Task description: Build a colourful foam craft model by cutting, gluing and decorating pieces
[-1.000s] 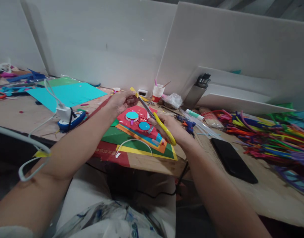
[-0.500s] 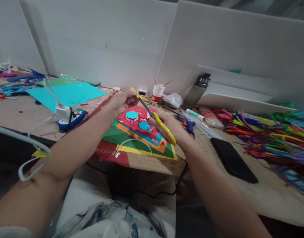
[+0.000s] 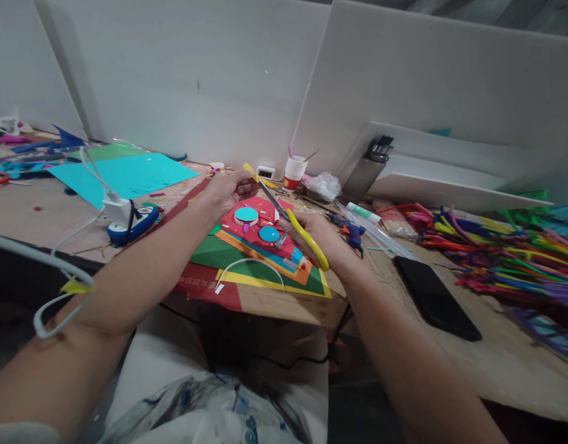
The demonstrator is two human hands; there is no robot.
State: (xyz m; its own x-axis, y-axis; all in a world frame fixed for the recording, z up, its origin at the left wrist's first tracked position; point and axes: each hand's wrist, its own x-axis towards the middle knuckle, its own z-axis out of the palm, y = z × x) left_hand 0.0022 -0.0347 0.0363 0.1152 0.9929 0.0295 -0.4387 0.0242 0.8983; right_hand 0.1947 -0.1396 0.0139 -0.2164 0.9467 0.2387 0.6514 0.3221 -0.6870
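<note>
Barely anything has moved since the earlier frame; your hands, scissors and strip sit in the same spots, view shifted a hair. Your left grip [image 3: 230, 192] is pinched on the yellow strip [image 3: 248, 169], held up above the worktop [image 3: 501, 364], its free end poking out past your fingertips. Your right grip [image 3: 311, 233] is wrapped round the scissors [image 3: 306, 238], yellow handle in the palm, blades angled up and away toward the strip. Tips look to meet it by your left fingers; can't tell if the blades are parted.

Handling, my guess: strip is paper or thin card, so very light, bendy, easy to crease or tear. Pinch it flat near the blades, fingertips just clear of the edge. Scissors should be stiff, a bit heavier; take them by the handle loops only, as the metal would be slick and sharp.

Below your hands: red sheet [image 3: 253, 242] with a blue-topped round piece [image 3: 245, 215] and a blue disc [image 3: 269, 234]. Nearer you, a white curved strip [image 3: 251, 259], thin, probably springy. Further out right, black phone [image 3: 436, 299] and colourful stems [image 3: 501, 246], likely soft.
</note>
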